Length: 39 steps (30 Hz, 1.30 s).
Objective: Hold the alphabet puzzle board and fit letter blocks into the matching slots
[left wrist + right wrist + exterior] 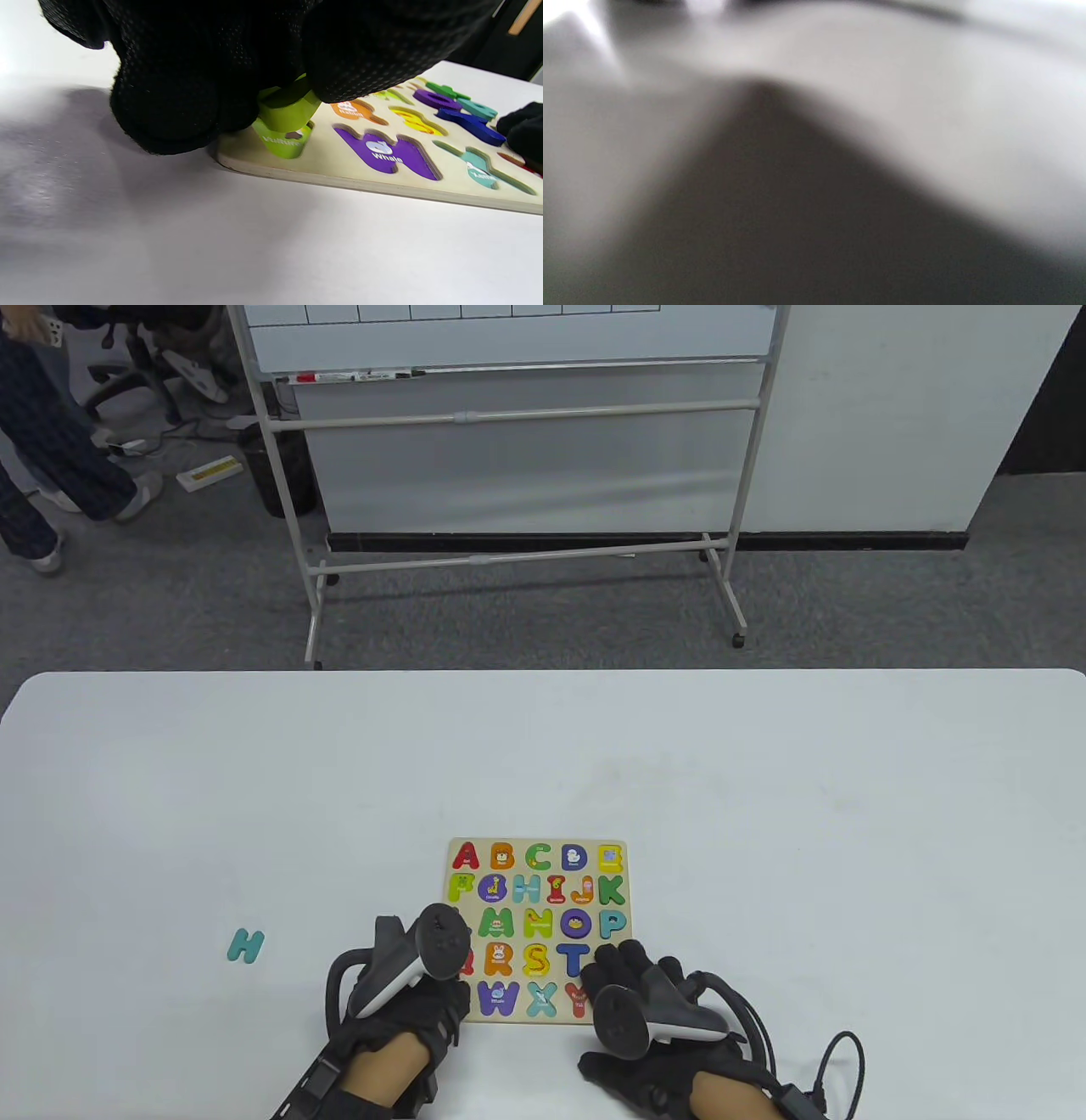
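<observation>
Left hand works a lime-green block at the board's lower-left corner!

Far left of the table view, a teal H block [246,946] lies alone on the white worktop [764,780], well apart from the alphabet puzzle board [536,931] at lower centre. The left hand [407,976] covers the board's lower-left corner; in the left wrist view its fingers [178,84] clamp a lime-green letter block [286,111], tilted, over the green slot. At lower right, the right hand [645,1010] rests on the board's corner, fingers spread flat. Right wrist view: pure blur.
</observation>
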Tool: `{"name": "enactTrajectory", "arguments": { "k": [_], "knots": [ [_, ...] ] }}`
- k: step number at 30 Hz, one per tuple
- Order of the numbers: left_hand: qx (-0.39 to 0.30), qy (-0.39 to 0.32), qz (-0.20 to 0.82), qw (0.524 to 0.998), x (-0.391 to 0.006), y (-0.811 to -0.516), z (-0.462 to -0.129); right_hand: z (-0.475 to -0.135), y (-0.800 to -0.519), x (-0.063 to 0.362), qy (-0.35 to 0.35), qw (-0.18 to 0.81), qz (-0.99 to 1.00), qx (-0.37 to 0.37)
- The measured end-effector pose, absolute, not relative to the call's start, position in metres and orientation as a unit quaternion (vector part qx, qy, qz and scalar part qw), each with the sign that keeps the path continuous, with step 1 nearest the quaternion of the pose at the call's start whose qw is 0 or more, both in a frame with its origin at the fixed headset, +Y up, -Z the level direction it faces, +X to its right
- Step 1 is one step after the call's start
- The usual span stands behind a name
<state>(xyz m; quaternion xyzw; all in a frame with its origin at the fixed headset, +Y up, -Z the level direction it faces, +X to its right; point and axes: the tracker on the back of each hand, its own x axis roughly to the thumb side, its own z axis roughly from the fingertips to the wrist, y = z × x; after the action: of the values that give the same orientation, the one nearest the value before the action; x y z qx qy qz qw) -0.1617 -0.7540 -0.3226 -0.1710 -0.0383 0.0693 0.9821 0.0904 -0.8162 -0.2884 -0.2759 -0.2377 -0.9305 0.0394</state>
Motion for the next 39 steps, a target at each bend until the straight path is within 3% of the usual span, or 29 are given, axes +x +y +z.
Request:
{"name": "enactTrajectory", "arguments": {
  "k": [21, 33, 39],
  "knots": [
    [-0.145, -0.044, -0.034, 0.988, -0.142, -0.758, -0.328, -0.288, -0.815, 0.09, -0.234, 0.038, -0.933, -0.272],
    [-0.123, -0.047, -0.017, 0.991, -0.145, -0.754, -0.328, -0.288, -0.814, 0.09, -0.234, 0.035, -0.933, -0.271],
    [-0.17, -0.05, -0.01, 0.984, -0.148, -0.753, -0.334, -0.289, -0.814, 0.089, -0.235, 0.03, -0.933, -0.27]
  ]
}}
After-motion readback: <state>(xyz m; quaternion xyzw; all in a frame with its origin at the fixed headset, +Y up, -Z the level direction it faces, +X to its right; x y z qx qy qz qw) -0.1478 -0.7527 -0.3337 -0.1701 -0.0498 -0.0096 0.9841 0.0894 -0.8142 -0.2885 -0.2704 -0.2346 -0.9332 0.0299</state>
